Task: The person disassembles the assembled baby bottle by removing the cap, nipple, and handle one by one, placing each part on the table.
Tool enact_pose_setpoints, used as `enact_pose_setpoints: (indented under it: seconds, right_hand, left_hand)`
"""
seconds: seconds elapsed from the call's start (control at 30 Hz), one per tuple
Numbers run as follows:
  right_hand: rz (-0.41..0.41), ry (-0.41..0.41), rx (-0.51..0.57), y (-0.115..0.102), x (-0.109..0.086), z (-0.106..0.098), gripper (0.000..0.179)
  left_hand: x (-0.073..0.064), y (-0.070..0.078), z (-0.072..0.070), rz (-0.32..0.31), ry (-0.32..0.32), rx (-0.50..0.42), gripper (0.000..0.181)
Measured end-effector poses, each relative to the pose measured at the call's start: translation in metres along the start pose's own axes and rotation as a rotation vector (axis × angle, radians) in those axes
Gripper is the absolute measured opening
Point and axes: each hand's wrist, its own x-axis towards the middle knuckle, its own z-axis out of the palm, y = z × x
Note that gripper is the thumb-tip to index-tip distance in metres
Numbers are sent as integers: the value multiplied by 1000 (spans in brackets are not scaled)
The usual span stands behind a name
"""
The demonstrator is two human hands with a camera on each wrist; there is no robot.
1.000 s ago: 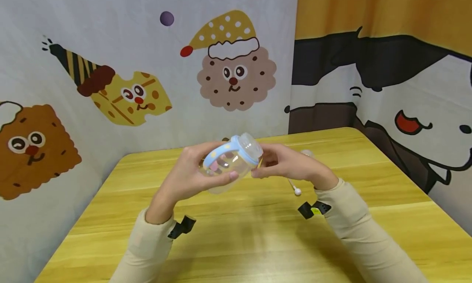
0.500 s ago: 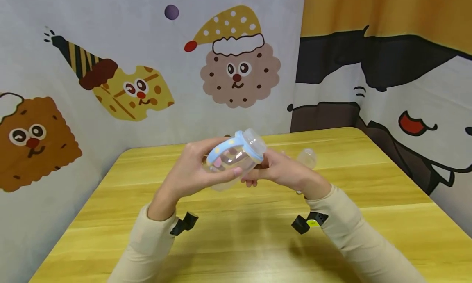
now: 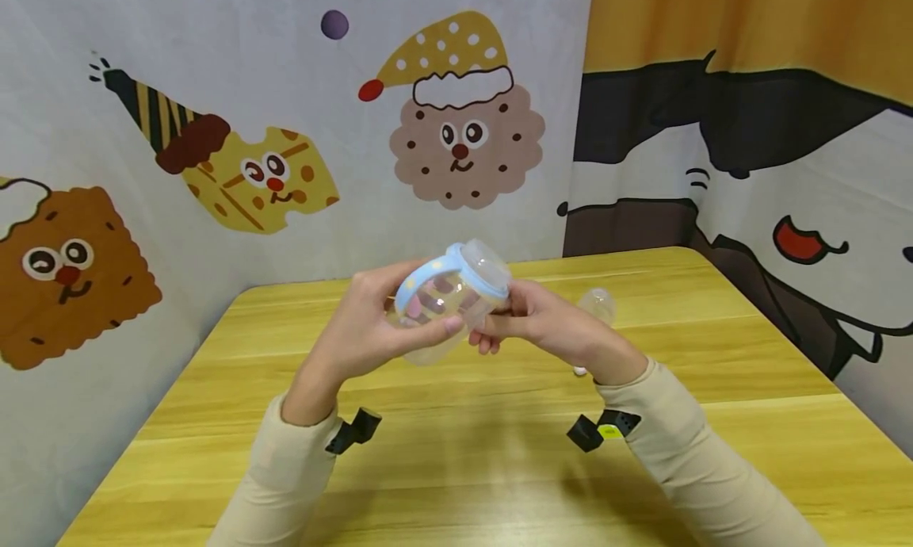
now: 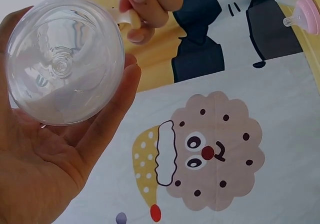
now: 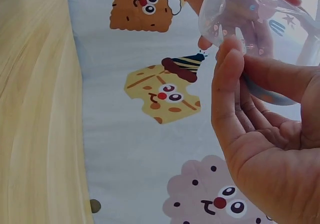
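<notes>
A clear baby bottle [image 3: 445,305] with printed pictures is held tilted above the table, its neck pointing up and right. Around the neck sits a light-blue collar with a dotted blue handle [image 3: 428,277]. My left hand [image 3: 360,321] grips the bottle's body, thumb along the near side; the round base [image 4: 65,58] faces the left wrist camera. On the other side, my right hand [image 3: 556,325] pinches the second handle [image 5: 270,94] between thumb and fingers. That handle's pale end [image 4: 131,19] shows at the right fingers in the left wrist view.
A clear dome-shaped cap [image 3: 597,303] stands on the wooden table [image 3: 456,468] behind the right hand. A small white ball end [image 3: 580,370] peeks out below the right wrist. In the left wrist view, a nipple with a pink ring [image 4: 306,16] lies beside the cap.
My right hand has moved from beside the bottle's neck down to its far handle and taken hold of it. The left hand keeps its grip. The head view has shifted slightly.
</notes>
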Motion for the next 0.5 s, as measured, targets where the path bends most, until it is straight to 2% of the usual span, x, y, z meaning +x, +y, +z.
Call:
enact_pose_setpoints:
  seconds: [0.17, 0.5]
  right_hand:
    - [-1, -6, 28, -1, -1, -1, 20]
    - [2, 50, 32, -7, -4, -6, 18]
  left_hand:
    - [-1, 0, -2, -14, 26, 17, 36]
    - [-1, 1, -5, 0, 51, 44, 38]
